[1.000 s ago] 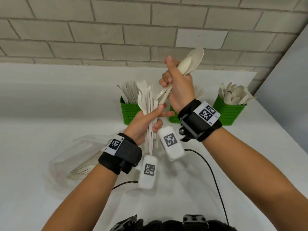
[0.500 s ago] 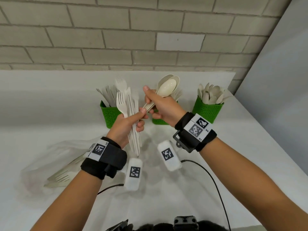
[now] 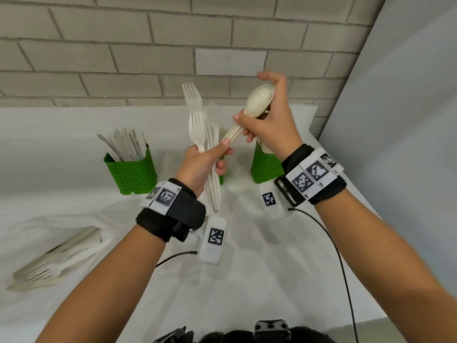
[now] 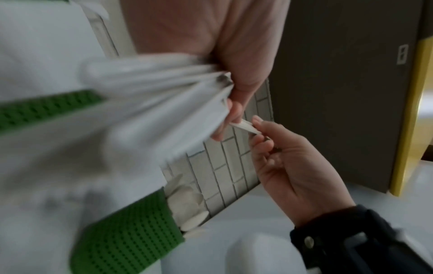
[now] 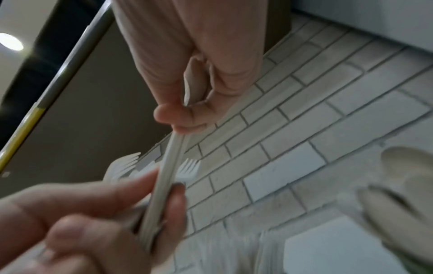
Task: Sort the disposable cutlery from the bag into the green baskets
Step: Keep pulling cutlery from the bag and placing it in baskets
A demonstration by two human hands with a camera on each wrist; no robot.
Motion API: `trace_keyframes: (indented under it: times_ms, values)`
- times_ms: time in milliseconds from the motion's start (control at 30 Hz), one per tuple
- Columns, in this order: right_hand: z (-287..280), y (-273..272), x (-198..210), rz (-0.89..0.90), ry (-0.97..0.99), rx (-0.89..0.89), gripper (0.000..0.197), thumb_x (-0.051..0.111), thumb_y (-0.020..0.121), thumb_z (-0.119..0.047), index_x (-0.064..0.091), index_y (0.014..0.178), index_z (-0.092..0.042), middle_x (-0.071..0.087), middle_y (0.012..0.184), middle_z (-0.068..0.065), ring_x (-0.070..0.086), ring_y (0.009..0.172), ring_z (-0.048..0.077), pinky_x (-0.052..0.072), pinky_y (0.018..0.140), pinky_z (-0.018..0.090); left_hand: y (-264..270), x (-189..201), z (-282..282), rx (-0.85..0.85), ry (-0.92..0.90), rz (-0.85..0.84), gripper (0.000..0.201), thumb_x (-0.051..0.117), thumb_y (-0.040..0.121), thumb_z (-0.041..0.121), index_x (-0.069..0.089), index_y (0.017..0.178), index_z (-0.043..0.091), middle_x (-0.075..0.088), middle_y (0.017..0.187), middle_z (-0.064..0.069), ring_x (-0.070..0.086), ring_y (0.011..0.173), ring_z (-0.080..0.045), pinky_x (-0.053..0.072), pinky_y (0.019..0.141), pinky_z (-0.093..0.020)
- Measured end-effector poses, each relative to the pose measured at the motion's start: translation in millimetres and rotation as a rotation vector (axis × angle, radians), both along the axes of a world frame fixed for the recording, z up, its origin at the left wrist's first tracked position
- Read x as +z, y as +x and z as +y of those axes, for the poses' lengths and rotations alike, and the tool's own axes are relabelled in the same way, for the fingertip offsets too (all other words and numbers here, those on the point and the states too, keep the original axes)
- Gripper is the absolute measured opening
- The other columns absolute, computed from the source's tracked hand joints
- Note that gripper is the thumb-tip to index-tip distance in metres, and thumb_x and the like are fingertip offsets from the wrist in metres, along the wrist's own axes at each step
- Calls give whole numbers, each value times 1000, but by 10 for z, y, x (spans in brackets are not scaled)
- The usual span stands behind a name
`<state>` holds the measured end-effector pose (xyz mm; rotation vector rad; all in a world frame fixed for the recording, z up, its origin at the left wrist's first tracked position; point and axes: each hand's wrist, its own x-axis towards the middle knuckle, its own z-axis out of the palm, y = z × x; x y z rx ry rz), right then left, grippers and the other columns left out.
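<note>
My left hand grips an upright bundle of white forks, and its thumb presses the ends of the spoon handles. My right hand pinches a small stack of cream spoons by the handles, with the index finger lifted above the bowls. In the right wrist view, the spoon handles run from my right hand down into my left hand. The left wrist view shows the blurred forks and my right hand on the handle tips.
Three green baskets stand by the brick wall: one with knives, a middle one mostly hidden behind my left hand, and one with spoons. A clear bag with more cutlery lies at the left. A cable crosses the white table.
Both hands have risen and come together. My left thumb now touches the spoon handles, and my right index finger has lifted off the spoons.
</note>
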<state>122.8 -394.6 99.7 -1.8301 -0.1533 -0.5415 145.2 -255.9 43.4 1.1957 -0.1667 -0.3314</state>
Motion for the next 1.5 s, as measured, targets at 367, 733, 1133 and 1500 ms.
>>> trace_keyframes:
  times_ms: [367, 733, 1133, 1500]
  values:
    - [-1257, 203, 64, -18, -201, -319, 45, 55, 83, 4, 31, 94, -32, 48, 72, 5, 54, 43, 19, 54, 48, 41, 178, -191, -1159, 116, 304, -38, 6, 56, 91, 10, 52, 89, 6, 42, 56, -4, 40, 36, -10, 35, 37, -19]
    - [-1361, 485, -109, 148, -372, -110, 41, 53, 82, 3, 31, 103, -24, 49, 71, 14, 52, 50, 22, 42, 39, 18, 439, -537, -1375, 360, 299, 77, 22, 50, 87, 7, 41, 69, 14, 46, 47, -3, 42, 39, -15, 35, 51, -26]
    - [-1292, 600, -563, 145, -802, -119, 30, 42, 99, -33, 61, 117, -18, 42, 140, 0, 25, 135, 20, 19, 108, 36, 530, -618, -1359, 250, 277, 96, 26, 47, 88, 2, 47, 64, 12, 39, 40, 3, 33, 28, -7, 31, 38, -20]
    - [-1267, 524, -610, 395, -833, 90, 49, 18, 103, -33, 25, 148, -15, 19, 157, 1, 9, 146, 11, 4, 116, 29, 339, -436, -1193, 159, 43, 101, 17, 48, 92, 3, 53, 76, 7, 45, 52, -2, 35, 34, -8, 27, 37, -17]
